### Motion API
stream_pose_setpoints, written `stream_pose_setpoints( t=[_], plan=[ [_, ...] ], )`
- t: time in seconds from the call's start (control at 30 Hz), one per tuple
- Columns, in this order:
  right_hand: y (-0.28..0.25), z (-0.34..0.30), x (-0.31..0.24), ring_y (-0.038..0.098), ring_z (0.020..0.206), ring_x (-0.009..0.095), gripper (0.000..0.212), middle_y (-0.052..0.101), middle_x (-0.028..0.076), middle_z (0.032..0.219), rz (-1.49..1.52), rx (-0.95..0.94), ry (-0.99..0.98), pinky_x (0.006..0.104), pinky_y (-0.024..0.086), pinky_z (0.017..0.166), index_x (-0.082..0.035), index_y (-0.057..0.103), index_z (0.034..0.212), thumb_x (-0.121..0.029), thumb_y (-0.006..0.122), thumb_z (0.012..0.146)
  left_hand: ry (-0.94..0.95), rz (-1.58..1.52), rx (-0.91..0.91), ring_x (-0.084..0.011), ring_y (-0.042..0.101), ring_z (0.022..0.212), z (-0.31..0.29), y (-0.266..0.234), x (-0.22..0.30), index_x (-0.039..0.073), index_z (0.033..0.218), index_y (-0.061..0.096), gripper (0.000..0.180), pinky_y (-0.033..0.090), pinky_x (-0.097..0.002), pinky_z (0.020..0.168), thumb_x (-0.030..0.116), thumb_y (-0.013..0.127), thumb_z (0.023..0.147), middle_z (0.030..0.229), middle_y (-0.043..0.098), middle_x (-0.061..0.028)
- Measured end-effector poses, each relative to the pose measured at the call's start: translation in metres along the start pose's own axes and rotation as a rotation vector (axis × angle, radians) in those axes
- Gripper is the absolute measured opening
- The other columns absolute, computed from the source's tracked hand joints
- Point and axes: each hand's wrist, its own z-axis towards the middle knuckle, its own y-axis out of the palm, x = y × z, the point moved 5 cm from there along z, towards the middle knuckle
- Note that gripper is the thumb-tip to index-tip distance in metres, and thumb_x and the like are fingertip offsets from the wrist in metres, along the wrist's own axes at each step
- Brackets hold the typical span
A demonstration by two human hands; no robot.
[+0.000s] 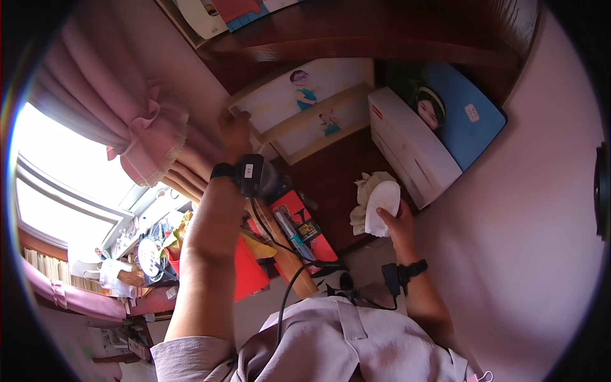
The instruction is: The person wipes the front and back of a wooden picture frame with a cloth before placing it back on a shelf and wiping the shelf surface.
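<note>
My left hand (235, 135) is closed at the left end of a light wooden picture frame (273, 135) with two panels of cartoon children. The frame leans at a slant on a dark reddish-brown shelf (331, 162). My right hand (400, 228) grips a white folded cloth (384, 205), thumb on top and the other fingers mostly hidden. Against that cloth sits a crumpled cream cloth (361, 194); whether the two are one piece I cannot tell. Both wrists wear black straps with small devices, and a black cable runs from the left one.
Right of the frame stand a white box (410, 153) and a blue panel (474, 124) with a portrait. Below my left wrist lie a red box (318, 232) and pens (291, 230). A pink curtain (137, 121) hangs beside the bright window at left. Another shelf (356, 41) runs above.
</note>
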Motion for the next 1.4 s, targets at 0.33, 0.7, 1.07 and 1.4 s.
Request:
stream_pose_setpoints(
  t=[0.33,0.7,1.07,1.4],
  plan=[
    [0.014,0.029,-0.037,0.059,0.100,0.021,0.061,0.059,0.016,0.113,-0.310,0.149,-0.267,0.0304,0.046,0.086,0.001,0.047,0.124,-0.020,0.074,0.073,-0.042,-0.098,-0.277,-0.0223,0.056,0.084,0.000,0.020,-0.033,0.000,0.103,0.058,0.033,0.044,-0.0343,0.075,0.002,0.054,0.070,0.092,0.059,-0.0094],
    [-0.008,-0.029,-0.043,0.056,0.095,0.014,0.053,0.059,0.007,0.107,0.178,0.046,0.040,0.0284,0.046,0.084,0.001,0.046,0.126,-0.015,0.067,0.079,-0.141,-0.240,-0.203,-0.0241,0.046,0.102,-0.030,0.036,-0.024,0.003,0.128,0.035,0.066,0.041,-0.0395,0.085,0.006,0.065,0.070,0.115,0.047,-0.0109],
    [-0.054,-0.098,-0.037,0.057,0.095,0.015,0.048,0.058,0.009,0.111,0.246,0.173,0.168,0.0284,0.045,0.084,0.001,0.046,0.125,-0.016,0.057,0.082,0.066,0.190,-0.121,-0.0267,0.038,0.118,-0.058,-0.017,-0.056,0.002,0.143,0.008,0.095,0.032,-0.0395,0.099,0.020,0.069,0.072,0.136,0.029,-0.0154],
    [-0.111,-0.149,-0.068,0.055,0.097,0.012,0.049,0.058,0.007,0.111,0.197,0.196,0.078,0.0271,0.044,0.085,0.001,0.046,0.125,-0.021,0.065,0.085,-0.429,-0.301,-0.660,-0.0150,0.057,0.092,-0.284,0.062,-0.017,0.007,0.121,0.050,0.035,0.046,-0.0280,0.084,0.007,0.054,0.086,0.110,0.056,-0.0070]
  ],
)
